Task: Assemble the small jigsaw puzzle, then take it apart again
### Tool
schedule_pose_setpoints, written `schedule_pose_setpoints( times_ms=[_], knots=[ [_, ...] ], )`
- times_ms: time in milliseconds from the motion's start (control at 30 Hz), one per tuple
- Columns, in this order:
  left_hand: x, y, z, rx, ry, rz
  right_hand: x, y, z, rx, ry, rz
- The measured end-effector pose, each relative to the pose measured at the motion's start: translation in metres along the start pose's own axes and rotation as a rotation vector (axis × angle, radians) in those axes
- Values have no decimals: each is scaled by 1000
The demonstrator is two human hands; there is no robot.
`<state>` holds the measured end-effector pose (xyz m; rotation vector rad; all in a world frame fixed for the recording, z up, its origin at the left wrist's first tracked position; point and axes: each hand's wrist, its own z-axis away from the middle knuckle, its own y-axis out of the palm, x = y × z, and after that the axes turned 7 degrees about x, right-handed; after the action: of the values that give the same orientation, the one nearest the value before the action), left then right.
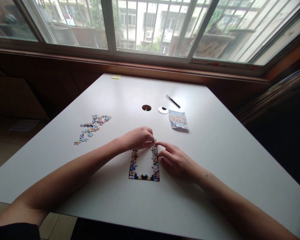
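Observation:
A half-built jigsaw frame (144,176), a narrow colourful border with a bare white middle, lies on the white table (215,156) in front of me. My left hand (137,138) rests at the frame's top edge, fingers curled and pinched on a small puzzle piece at the top right corner. My right hand (173,160) lies beside the frame's right side, its index finger stretched to that same corner, nearly touching the left fingertips. A scatter of loose puzzle pieces (91,128) lies to the left, out of both hands' reach.
A small printed puzzle bag (178,119) lies beyond the frame. Behind it are a black pen (173,101), a round cable hole (146,107) with its cap (163,110) beside it, and a yellow note (115,77) at the far edge. Windows run along the back.

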<state>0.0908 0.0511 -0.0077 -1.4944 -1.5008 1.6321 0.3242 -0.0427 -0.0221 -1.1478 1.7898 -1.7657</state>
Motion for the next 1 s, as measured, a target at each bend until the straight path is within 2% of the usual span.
schedule_pose_setpoints(
  times_ms=[333, 800, 1000],
  knots=[
    [-4, 4, -2, -30, -57, -14, 0, 1, -1, -9, -5, -2],
    [-10, 1, -1, 45, -34, -175, -1, 1, -2, 3, -4, 14],
    [-7, 5, -2, -7, -52, -83, 2, -1, -3, -4, -8, 21]
  ],
)
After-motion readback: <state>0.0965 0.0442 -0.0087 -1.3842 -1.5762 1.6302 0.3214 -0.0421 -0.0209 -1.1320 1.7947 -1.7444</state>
